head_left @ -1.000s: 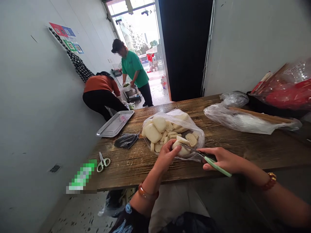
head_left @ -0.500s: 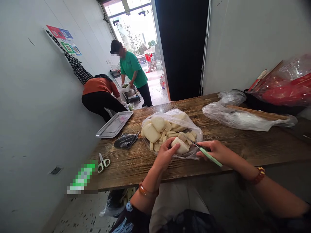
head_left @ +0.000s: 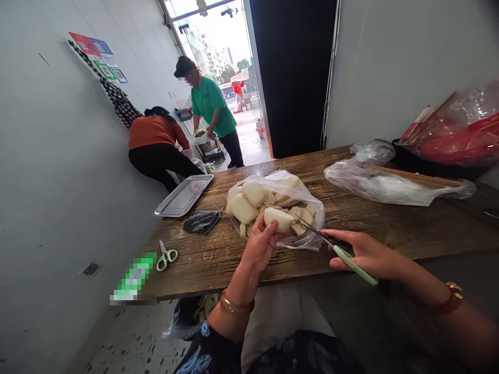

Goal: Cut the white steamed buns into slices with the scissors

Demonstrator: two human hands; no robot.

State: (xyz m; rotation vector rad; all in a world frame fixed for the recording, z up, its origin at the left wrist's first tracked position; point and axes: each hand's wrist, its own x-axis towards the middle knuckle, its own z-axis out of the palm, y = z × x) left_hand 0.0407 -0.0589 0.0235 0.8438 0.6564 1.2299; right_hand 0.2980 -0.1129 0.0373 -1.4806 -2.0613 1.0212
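My left hand (head_left: 262, 243) is closed around a pale steamed bun (head_left: 277, 219), held above a clear plastic bag (head_left: 314, 195). In my right hand (head_left: 366, 253) are scissors with light green handles (head_left: 353, 264). Their blades point left, with the tips close to the bun's right end; whether they touch it I cannot tell. Whole buns (head_left: 244, 209) lie at the left of the bag. Cut pieces of bun (head_left: 299, 228) lie at its right, and my left hand and the held bun hide part of the pile.
On the wooden table (head_left: 210, 270) are a metal tray (head_left: 183, 196), a dark cloth (head_left: 201, 222) and white-handled scissors (head_left: 167, 257). Bagged sticks (head_left: 413, 175) and red plastic packaging (head_left: 456, 145) lie at right. Beyond the table, a person in green (head_left: 212, 106) holds a container; another in orange (head_left: 154, 132) bends down.
My left hand has raised the bun slightly and turned it. My right hand has drawn back to the right and down with the scissors, whose handles look farther apart.
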